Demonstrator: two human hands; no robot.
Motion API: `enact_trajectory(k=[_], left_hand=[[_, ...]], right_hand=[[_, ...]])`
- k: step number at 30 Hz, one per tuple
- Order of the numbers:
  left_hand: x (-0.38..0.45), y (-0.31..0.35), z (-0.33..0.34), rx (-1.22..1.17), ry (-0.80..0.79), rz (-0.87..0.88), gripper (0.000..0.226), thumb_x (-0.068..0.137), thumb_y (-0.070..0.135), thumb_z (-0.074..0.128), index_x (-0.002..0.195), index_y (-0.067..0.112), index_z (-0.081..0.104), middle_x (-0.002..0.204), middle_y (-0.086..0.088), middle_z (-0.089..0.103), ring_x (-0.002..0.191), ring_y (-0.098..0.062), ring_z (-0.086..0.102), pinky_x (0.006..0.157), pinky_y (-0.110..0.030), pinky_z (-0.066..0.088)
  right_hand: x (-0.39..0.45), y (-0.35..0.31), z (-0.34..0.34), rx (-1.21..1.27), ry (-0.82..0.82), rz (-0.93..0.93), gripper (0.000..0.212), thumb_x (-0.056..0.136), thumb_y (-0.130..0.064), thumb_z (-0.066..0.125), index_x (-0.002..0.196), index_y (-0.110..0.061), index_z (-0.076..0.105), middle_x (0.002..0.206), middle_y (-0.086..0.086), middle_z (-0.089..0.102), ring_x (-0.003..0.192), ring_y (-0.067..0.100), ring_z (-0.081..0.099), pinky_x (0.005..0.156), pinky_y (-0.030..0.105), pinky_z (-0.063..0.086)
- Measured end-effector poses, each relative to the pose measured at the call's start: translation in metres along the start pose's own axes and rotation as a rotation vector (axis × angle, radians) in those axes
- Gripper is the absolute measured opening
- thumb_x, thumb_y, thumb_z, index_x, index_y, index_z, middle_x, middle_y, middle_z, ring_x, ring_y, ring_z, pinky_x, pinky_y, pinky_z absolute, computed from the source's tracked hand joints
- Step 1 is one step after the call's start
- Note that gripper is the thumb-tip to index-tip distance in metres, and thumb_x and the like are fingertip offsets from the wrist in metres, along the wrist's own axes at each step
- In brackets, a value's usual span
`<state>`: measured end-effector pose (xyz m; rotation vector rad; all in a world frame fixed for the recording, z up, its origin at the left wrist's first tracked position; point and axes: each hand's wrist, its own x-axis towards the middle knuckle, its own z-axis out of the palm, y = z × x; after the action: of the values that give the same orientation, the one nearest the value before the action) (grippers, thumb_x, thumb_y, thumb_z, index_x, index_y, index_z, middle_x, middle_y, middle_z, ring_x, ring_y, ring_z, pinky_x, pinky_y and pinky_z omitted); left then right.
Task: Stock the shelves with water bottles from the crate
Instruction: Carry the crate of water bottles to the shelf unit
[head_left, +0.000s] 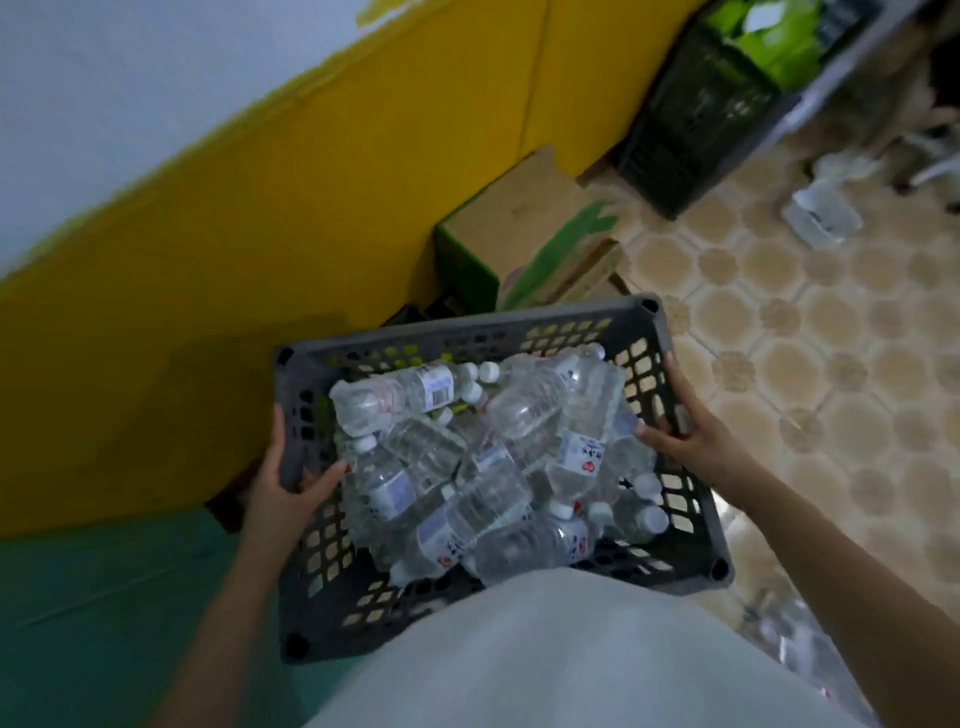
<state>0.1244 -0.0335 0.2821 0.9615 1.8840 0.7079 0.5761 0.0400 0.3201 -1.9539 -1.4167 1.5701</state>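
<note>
Nothing legible anywhere. Water bottles (483, 457) at frame centre carry white labels, print too blurred. One shows a barcode.
</note>
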Motion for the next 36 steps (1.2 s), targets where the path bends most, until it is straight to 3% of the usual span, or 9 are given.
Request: enact_trajectory(k=[3, 9, 13, 17, 18, 21, 24, 28, 36], left_hand=[[-0.010, 0.018, 0.019, 0.077, -0.086, 0.050, 0.098, 0.073, 0.047, 0.075, 0.137, 0.074, 0.005, 0.160, 0.012, 0.023, 0.142, -0.030, 0.035, 0.101, -0.062, 0.043], [-0.019, 0.067, 0.082, 0.161, -0.279, 0.144, 0.094, 0.076, 0.040, 0.075, 0.136, 0.074, 0.011, 0.138, -0.022, 0.050, 0.122, -0.042, 0.052, 0.092, -0.057, 0.051], [-0.026, 0.097, 0.142, 0.233, -0.386, 0.234, 0.093, 0.078, 0.039, 0.074, 0.138, 0.072, 0.011, 0.157, 0.014, 0.030, 0.131, -0.032, 0.047, 0.089, -0.058, 0.053], [-0.051, 0.122, 0.206, 0.255, -0.453, 0.290, 0.091, 0.084, 0.031, 0.071, 0.143, 0.066, 0.012, 0.090, 0.050, 0.050, 0.089, -0.019, 0.053, 0.068, -0.042, 0.050], [-0.059, 0.131, 0.223, 0.255, -0.462, 0.312, 0.091, 0.085, 0.029, 0.071, 0.143, 0.066, 0.011, 0.092, 0.050, 0.050, 0.092, -0.018, 0.053, 0.075, -0.043, 0.051], [-0.080, 0.165, 0.273, 0.241, -0.495, 0.365, 0.089, 0.086, 0.029, 0.070, 0.139, 0.071, 0.012, 0.147, 0.024, 0.038, 0.118, -0.019, 0.052, 0.092, -0.050, 0.051], [-0.095, 0.205, 0.320, 0.288, -0.553, 0.467, 0.087, 0.084, 0.035, 0.069, 0.137, 0.073, 0.011, 0.144, 0.012, 0.041, 0.110, -0.027, 0.058, 0.078, -0.045, 0.055], [-0.110, 0.243, 0.382, 0.332, -0.641, 0.544, 0.087, 0.084, 0.034, 0.069, 0.135, 0.075, 0.012, 0.152, -0.025, 0.032, 0.128, -0.054, 0.040, 0.086, -0.063, 0.047], [-0.122, 0.313, 0.543, 0.382, -0.818, 0.610, 0.087, 0.073, 0.048, 0.070, 0.133, 0.077, 0.014, 0.153, -0.028, 0.026, 0.131, -0.060, 0.026, 0.084, -0.064, 0.044]], right_hand=[[-0.046, 0.042, -0.007, 0.123, 0.078, -0.013, 0.096, 0.076, -0.049, 0.073, 0.144, -0.064, 0.006, 0.157, -0.022, 0.019, 0.143, 0.011, 0.027, 0.116, 0.047, 0.030], [-0.116, 0.123, -0.019, 0.259, 0.285, 0.091, 0.101, 0.069, -0.064, 0.072, 0.144, -0.064, 0.004, 0.152, -0.020, 0.025, 0.140, 0.016, 0.035, 0.114, 0.050, 0.032], [-0.160, 0.182, -0.030, 0.367, 0.422, 0.102, 0.104, 0.064, -0.071, 0.071, 0.143, -0.064, 0.004, 0.155, -0.014, 0.022, 0.141, 0.020, 0.032, 0.113, 0.053, 0.033], [-0.199, 0.226, -0.055, 0.441, 0.505, 0.149, 0.100, 0.073, -0.052, 0.072, 0.140, -0.069, 0.001, 0.159, -0.005, 0.020, 0.138, 0.027, 0.039, 0.109, 0.052, 0.038], [-0.207, 0.237, -0.064, 0.441, 0.534, 0.171, 0.099, 0.076, -0.049, 0.072, 0.140, -0.068, 0.000, 0.159, 0.007, 0.021, 0.136, 0.034, 0.040, 0.107, 0.056, 0.038], [-0.228, 0.266, -0.093, 0.466, 0.627, 0.193, 0.098, 0.079, -0.041, 0.072, 0.144, -0.063, 0.002, 0.149, 0.029, 0.026, 0.128, 0.049, 0.038, 0.104, 0.059, 0.038], [-0.250, 0.285, -0.123, 0.534, 0.703, 0.160, 0.099, 0.079, -0.038, 0.072, 0.146, -0.060, 0.002, 0.155, 0.023, 0.021, 0.135, 0.045, 0.033, 0.108, 0.053, 0.035], [-0.273, 0.312, -0.167, 0.549, 0.798, 0.134, 0.101, 0.072, -0.053, 0.071, 0.143, -0.065, 0.000, 0.162, -0.006, 0.013, 0.144, 0.024, 0.029, 0.114, 0.045, 0.032], [-0.291, 0.374, -0.257, 0.589, 0.946, 0.238, 0.099, 0.075, -0.053, 0.071, 0.143, -0.064, 0.000, 0.161, -0.016, 0.007, 0.144, 0.018, 0.021, 0.115, 0.043, 0.026]])
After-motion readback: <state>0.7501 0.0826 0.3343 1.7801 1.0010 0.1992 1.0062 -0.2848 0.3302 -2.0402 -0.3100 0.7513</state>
